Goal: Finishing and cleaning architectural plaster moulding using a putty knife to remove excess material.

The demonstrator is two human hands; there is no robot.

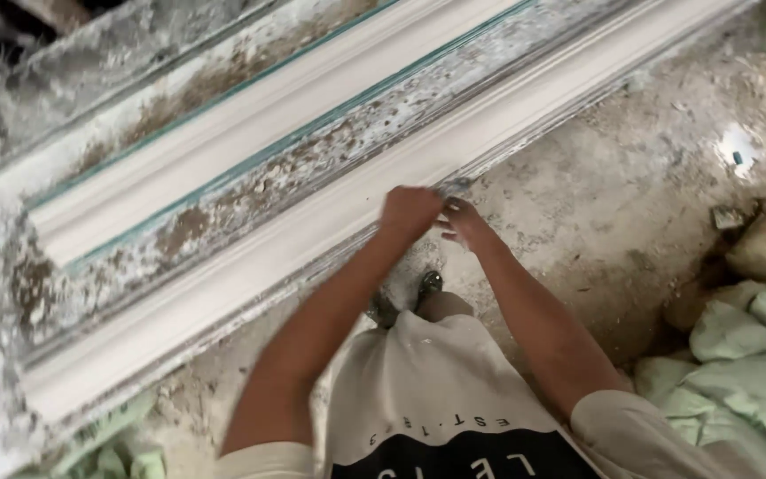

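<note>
As both arms reach down from the head camera, the person's left hand [410,213] and right hand [465,222] meet on the near edge of a long white plaster moulding [250,257] — a cornice strip lying in a worn, paint-flecked casting bench [250,191]. The left hand's grip is curled shut and pressed against the moulding's edge; the right hand's fingers [454,211] are drawn together, seemingly pinching a small grey thing [458,185] at that same edge, though blur hides what it is. The hands sit side by side, probably so one steadies while the other works the rim. Beyond this moulding, a second white moulding [223,146] runs parallel, edged in teal. On the near side of the moulding lies a dusty concrete floor [596,213], where the person's shoe [430,284] stands just below the hands. Well to the right of the moulding, crumpled pale-green sacks [755,355] are heaped on the floor.
</note>
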